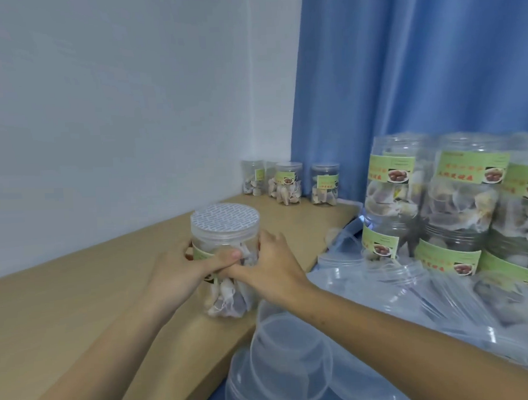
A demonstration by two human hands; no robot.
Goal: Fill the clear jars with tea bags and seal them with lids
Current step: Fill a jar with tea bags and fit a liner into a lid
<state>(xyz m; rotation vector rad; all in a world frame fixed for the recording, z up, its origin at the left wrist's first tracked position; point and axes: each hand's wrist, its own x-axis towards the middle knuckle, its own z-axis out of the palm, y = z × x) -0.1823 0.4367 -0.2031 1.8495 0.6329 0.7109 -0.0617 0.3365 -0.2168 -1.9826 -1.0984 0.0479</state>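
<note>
A clear jar with a green label stands upright on the wooden table, near its right edge. It holds tea bags and carries a clear lid with a patterned white seal. My left hand grips the jar's left side, thumb across the front. My right hand wraps around its right side. Both hands sit at label height, below the lid.
Three filled, lidded jars stand at the table's far corner by the wall. Stacked filled jars rise on the right before a blue curtain. Loose clear lids and plastic bags lie below and right of the table edge.
</note>
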